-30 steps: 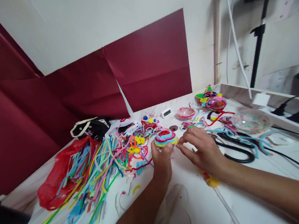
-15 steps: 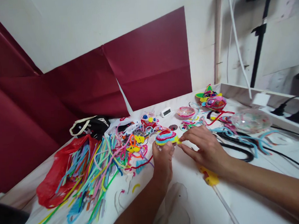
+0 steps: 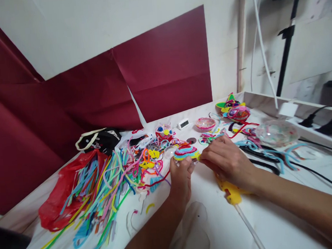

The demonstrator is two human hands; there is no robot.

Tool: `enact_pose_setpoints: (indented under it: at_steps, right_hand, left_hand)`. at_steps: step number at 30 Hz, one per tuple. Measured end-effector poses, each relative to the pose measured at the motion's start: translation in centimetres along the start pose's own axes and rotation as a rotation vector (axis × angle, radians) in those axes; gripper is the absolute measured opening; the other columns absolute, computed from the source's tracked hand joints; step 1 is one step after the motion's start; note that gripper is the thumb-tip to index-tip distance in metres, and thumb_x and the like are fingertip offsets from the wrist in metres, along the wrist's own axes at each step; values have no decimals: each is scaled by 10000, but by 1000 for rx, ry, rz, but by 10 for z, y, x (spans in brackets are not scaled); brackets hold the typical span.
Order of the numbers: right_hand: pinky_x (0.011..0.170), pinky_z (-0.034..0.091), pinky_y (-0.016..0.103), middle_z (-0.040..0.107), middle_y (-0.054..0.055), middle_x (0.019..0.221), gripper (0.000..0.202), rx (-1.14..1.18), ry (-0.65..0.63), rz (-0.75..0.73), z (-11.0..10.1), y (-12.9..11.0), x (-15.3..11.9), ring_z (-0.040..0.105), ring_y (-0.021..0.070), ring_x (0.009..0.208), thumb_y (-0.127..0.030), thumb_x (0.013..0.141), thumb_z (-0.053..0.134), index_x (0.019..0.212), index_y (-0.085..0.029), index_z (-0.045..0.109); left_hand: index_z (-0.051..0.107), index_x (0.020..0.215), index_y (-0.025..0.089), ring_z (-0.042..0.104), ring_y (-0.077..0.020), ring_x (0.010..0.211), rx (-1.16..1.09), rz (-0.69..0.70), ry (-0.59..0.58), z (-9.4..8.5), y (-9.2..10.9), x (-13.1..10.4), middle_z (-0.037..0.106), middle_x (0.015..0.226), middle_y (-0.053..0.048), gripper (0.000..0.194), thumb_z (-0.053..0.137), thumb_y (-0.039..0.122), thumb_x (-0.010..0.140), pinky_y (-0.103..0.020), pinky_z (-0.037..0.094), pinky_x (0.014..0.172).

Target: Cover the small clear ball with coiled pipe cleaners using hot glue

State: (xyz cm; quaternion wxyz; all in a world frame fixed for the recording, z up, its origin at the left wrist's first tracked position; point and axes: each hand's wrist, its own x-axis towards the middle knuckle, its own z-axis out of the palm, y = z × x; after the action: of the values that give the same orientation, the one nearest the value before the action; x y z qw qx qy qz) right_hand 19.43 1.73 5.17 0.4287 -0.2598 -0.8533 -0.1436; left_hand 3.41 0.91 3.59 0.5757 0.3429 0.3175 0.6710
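Left fingers (image 3: 186,163) hold a colourful striped dome (image 3: 186,152).

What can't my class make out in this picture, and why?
All in the head view:
Near side of the striped dome: partly behind the left hand.
Part of the yellow tool: behind the right hand.
Reading on white display: too small.
Rest of dark object: cut by left edge.

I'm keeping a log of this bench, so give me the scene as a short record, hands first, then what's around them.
Left hand: holds small clear dome covered in red, blue and yellow fuzzy coils
Right hand: at dome's yellow edge; exact grip hidden
Near right hand: yellow plastic tool with translucent rod
Left side: multicoloured fuzzy stems, partly inside crinkled red plastic bag
Behind: small white rectangular digital display
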Motion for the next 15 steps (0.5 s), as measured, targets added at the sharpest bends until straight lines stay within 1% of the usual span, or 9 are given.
enact_pose_setpoints:
  at_steps: [3, 7, 13, 15]
  right_hand:
    - [733, 338, 388, 658, 57, 774, 135, -17, -37, -38, -2, 0, 0, 542, 187, 739, -93, 947, 518, 921, -137, 643]
    - [706, 310, 381, 640, 57, 756, 178, -37, -56, -66, -5, 0, 2, 511, 188, 715, -85, 962, 475, 909, -130, 639]
    - [699, 300, 368, 605, 63, 750, 217, -77, -162, -103, -10, 5, 5, 472, 197, 718, -116, 980, 436, 854, -128, 611]
    - [694, 306, 362, 591, 64, 737, 219, -92, -168, -117, -10, 7, 4, 463, 196, 711, -111, 974, 435, 828, -130, 596]
  left_hand:
    - [553, 1111, 205, 662, -169, 853, 11, -10, 5, 0, 0, 0, 675, 957, -34, 466, 734, 191, 682, -363, 537, 858]
    - [560, 1079, 202, 664, -174, 850, 11, -15, -33, -1, -2, -1, 677, 940, -36, 416, 731, 209, 700, -368, 540, 856]
    - [552, 899, 176, 660, -150, 800, 24, -42, -51, -2, -3, -1, 654, 801, -3, 258, 728, 208, 713, -387, 533, 890]
    - [545, 866, 172, 661, -146, 787, 29, -52, -58, -2, -3, -1, 659, 786, -3, 244, 730, 211, 713, -390, 534, 895]
